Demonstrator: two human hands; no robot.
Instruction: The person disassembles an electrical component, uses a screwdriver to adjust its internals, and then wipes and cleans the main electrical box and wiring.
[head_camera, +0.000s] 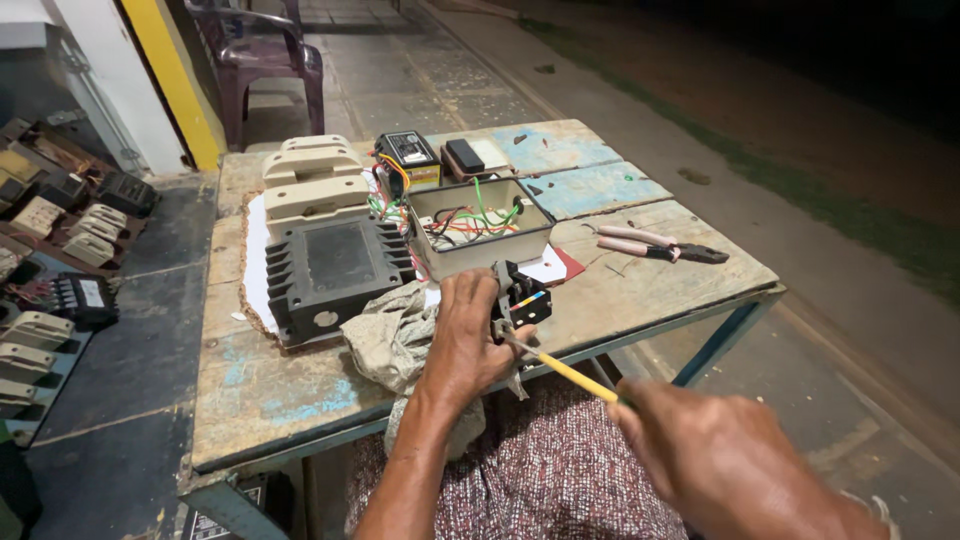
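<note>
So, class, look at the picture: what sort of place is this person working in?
Probably an outdoor electrical repair stall: a worn wooden table beside a roadside path, an opened box of coloured wires, and pliers lying ready.

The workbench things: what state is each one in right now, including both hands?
Left hand: gripping the small black part.
Right hand: holding the yellow screwdriver, tip at the part.
Beige box: open, coloured wires showing inside.
Black finned housing: closed, lying flat.
Pliers: lying flat, unused, handles slightly apart.
Rag: crumpled.
</note>
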